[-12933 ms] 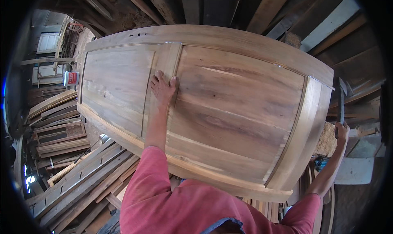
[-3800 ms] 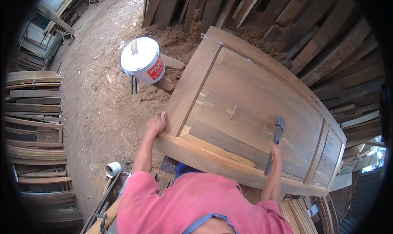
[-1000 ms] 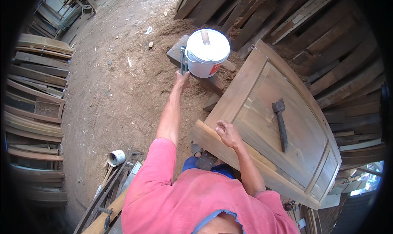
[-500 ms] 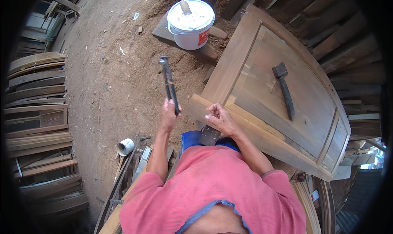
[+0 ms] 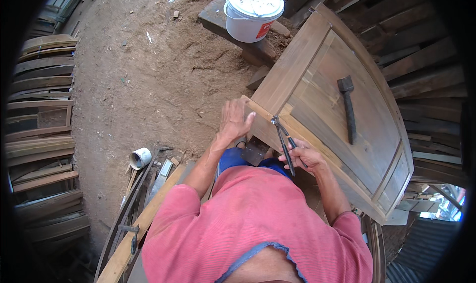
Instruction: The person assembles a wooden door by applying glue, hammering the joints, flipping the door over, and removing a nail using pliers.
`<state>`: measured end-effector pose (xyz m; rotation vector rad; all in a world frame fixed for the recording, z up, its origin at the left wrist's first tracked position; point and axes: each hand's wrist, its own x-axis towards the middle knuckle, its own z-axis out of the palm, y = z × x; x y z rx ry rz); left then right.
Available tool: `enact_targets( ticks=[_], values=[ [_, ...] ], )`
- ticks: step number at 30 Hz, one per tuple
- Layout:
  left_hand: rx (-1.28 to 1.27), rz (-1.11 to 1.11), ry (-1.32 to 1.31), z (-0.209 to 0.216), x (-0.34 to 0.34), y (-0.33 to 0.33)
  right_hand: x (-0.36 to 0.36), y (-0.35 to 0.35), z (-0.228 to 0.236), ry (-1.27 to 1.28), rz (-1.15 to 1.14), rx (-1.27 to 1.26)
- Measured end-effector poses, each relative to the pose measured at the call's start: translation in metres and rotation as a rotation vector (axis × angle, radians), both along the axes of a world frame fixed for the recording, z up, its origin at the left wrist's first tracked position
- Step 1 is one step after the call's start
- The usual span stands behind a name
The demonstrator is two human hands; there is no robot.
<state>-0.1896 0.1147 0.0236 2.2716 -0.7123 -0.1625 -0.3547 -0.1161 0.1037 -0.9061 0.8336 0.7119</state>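
Note:
My right hand (image 5: 306, 156) is closed around the handles of black pincers (image 5: 280, 129). Their metal jaws meet the near edge of a wooden panel door (image 5: 307, 92), close to its left corner. At that corner my left hand (image 5: 235, 118) reaches out with fingers extended and thumb apart, its fingertips at the wood. Nothing is in that hand. On the door's face lies a dark tool (image 5: 348, 109) with a blocky head and long handle. Below the door's edge, a dark rectangular piece (image 5: 254, 151) shows between my legs; what it belongs to is unclear.
A lidded white bucket (image 5: 248, 28) stands on a wooden block (image 5: 213, 18) at the far side, a stick on its lid. Stacked curved boards (image 5: 42, 149) line the left. Near my left arm are a white cylinder (image 5: 141, 158), long boards and a clamp (image 5: 133, 237).
The pincers have passed from my left hand to my right, and their jaws have come to the door's edge. My left hand has moved right to the door's corner. The view has shifted slightly.

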Motion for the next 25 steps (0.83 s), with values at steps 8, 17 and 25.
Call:
enact_targets(
  ticks=[8, 17, 25],
  values=[
    [0.207, 0.045, 0.328, -0.044, 0.040, -0.019, 0.040, -0.007, 0.006, 0.105, 0.071, 0.135],
    [0.183, 0.048, 0.459, -0.028, 0.041, -0.016, 0.116, -0.010, 0.013, 0.331, 0.259, 0.100],
    [0.225, 0.081, 0.499, -0.038, 0.050, -0.022, 0.078, -0.015, -0.038, 0.108, 0.008, 0.522]
  ],
)
